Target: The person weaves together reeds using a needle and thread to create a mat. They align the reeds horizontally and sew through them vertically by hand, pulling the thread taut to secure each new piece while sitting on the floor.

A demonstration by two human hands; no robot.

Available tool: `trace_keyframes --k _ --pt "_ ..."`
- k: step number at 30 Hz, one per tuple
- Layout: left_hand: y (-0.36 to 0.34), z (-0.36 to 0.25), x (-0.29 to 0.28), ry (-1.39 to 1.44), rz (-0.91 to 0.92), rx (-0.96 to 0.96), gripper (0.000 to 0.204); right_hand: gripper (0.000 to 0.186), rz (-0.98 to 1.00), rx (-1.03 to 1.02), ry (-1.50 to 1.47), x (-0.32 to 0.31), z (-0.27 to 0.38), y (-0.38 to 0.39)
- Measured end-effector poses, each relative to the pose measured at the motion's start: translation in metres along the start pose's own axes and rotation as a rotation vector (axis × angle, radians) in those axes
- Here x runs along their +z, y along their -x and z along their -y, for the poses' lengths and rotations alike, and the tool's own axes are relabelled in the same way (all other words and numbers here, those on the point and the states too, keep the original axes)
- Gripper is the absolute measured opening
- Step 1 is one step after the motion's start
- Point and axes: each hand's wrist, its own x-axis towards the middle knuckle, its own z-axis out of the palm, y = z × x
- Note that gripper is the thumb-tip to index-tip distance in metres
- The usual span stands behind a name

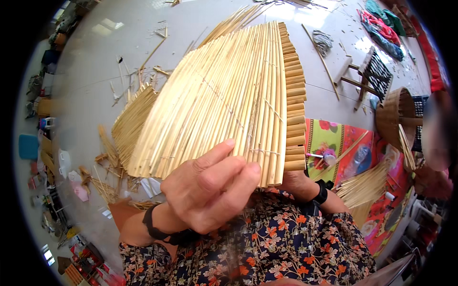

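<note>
A fan-shaped panel of pale reed stalks (214, 105), laid side by side and stitched with thin thread, is raised in front of me. Along its right edge, a backing layer of darker stalks (296, 105) runs crosswise, with the ends sticking out. My left hand (210, 186) is closed at the panel's lower edge. Its fingers are curled against the front face and the thumb is hidden. My right hand (296, 185) is behind the lower right corner, touching or close to the panel. Only its back and wrist show, so its fingers are hidden.
Another reed panel (136, 124) and loose stalks (107, 183) lie to the left. At right are a floral cloth (329, 131) with a reed bundle (365, 186), a wooden basket (396, 117) and a low stool (374, 74). A long stick (320, 62) lies on the floor.
</note>
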Motion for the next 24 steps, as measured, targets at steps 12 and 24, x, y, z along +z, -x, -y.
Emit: trace_keyframes --k 12,24 --pt "-0.006 -0.017 -0.004 0.029 0.177 0.107 0.032 0.031 -0.214 -0.086 -0.047 -0.023 -0.028 0.037" --pt "-0.018 -0.013 -0.004 0.032 0.181 0.079 0.034 0.018 -0.186 -0.173 0.188 0.005 -0.003 0.022"
